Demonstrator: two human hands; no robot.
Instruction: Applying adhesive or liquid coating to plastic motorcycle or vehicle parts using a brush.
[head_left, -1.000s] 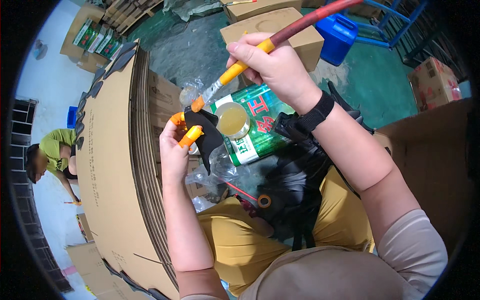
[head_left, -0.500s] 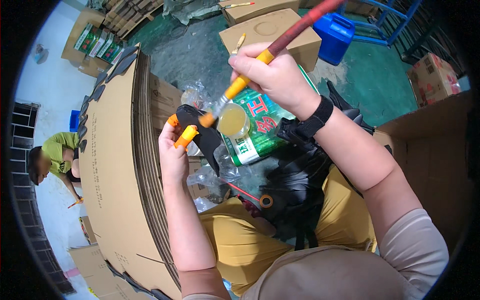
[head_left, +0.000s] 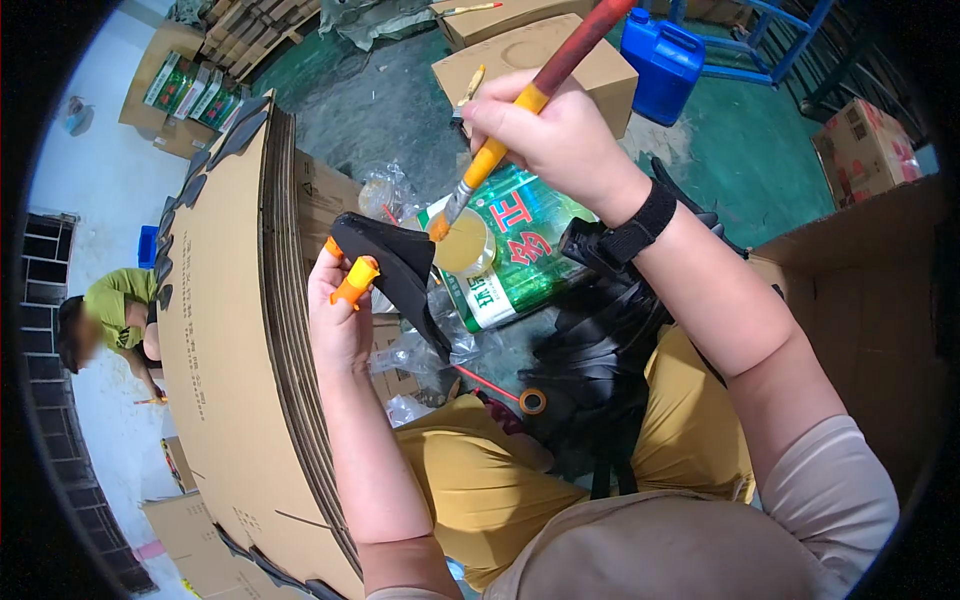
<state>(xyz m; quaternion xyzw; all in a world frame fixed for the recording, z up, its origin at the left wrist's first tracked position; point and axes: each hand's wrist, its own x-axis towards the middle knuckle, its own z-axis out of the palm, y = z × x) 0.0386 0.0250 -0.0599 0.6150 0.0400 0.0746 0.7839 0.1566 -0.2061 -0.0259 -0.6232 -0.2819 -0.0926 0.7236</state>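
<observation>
My left hand (head_left: 340, 310), with orange covers (head_left: 355, 282) on the thumb and a fingertip, pinches a curved flat black piece (head_left: 392, 268). Its exact kind I cannot tell. In my right hand (head_left: 560, 140), which wears a black wrist strap (head_left: 640, 225), is a paintbrush (head_left: 500, 140) with a red and yellow handle. The bristles point down at the left rim of a clear cup (head_left: 468, 245) of yellowish liquid, just right of the black piece. Whether they touch the rim is unclear. Under the cup lies a green printed box or can (head_left: 525, 245).
Stacked cardboard sheets (head_left: 230, 300) rise at my left, black pieces along their edge. More black pieces (head_left: 590, 350) lie before my lap, near a tape roll (head_left: 533, 401). A carton (head_left: 540, 75) and blue jerrycan (head_left: 662, 70) stand beyond. Another person (head_left: 120, 310) crouches far left.
The brush tip has moved right, off the black piece to the cup's rim. My left hand has shifted slightly left and down, and the black piece has turned, showing more of its face.
</observation>
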